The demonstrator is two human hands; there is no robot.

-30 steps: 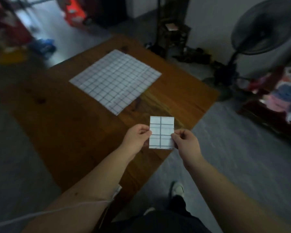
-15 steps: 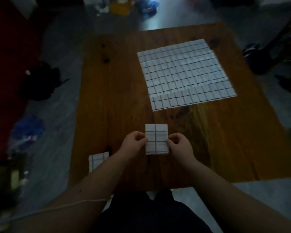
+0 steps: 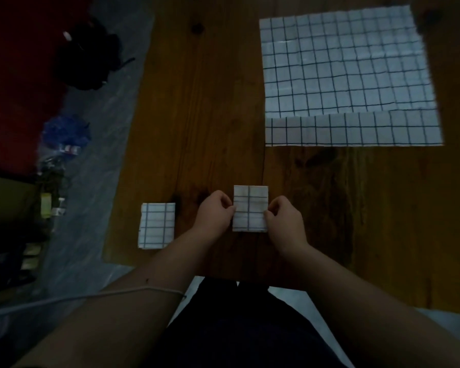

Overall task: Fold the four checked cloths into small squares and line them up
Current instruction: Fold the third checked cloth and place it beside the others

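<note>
A small folded white checked cloth (image 3: 250, 208) is pinched on its left edge by my left hand (image 3: 214, 212) and on its right edge by my right hand (image 3: 284, 221), just above the wooden table's (image 3: 197, 115) near edge. A second folded checked square (image 3: 157, 225) lies flat on the table's near left corner, apart from my hands. Farther back on the right lie unfolded checked cloths (image 3: 343, 75) spread flat, one on top of another whose strip shows along the near edge.
The table's near edge runs just below my hands, and its left edge drops to a grey floor (image 3: 96, 155). Dark clutter and a blue bag (image 3: 67, 134) lie on the floor at left. My dark-clothed legs (image 3: 237, 328) are below the table edge.
The view has swung down and left over the table. The folded square at the near left corner has come fully into sight. Both hands still hold the small folded cloth.
</note>
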